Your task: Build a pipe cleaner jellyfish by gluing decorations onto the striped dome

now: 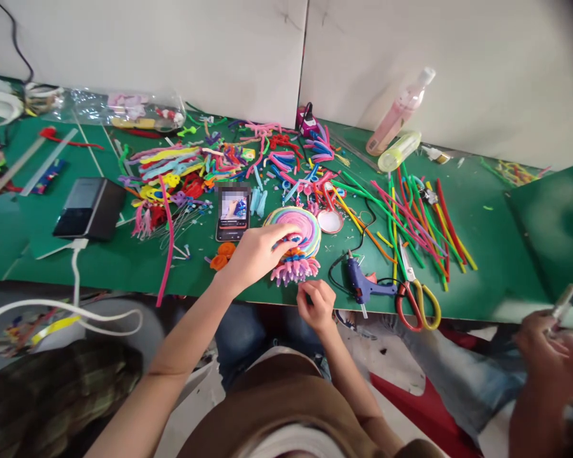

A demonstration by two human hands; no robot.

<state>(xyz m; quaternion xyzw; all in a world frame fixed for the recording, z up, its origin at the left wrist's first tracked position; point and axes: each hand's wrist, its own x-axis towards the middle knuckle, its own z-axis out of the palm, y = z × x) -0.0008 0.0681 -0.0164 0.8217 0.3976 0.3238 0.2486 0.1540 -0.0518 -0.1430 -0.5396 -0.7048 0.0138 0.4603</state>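
Note:
A round disc of coiled pastel pipe cleaners (310, 222) lies near the front edge of the green table. Pink and lilac looped fringe (293, 272) runs along its near side, with blue and orange bits above that. My left hand (265, 247) reaches over the disc, its fingers bent and gripping at its middle; the fingertips partly hide what is there. Just below the fringe, at the table edge, my right hand (318, 304) is curled closed; anything inside it is hidden. Beside my left wrist are orange pipe-cleaner coils (223, 256).
A phone (233, 213) stands behind my left hand. To the right lie a blue glue gun (363, 283), scissors (417, 299) and loose pipe cleaners (420, 219). Bottles (401, 114) lean at the back. A black device (88, 208) sits left. Another person's hands (549, 346) show at right.

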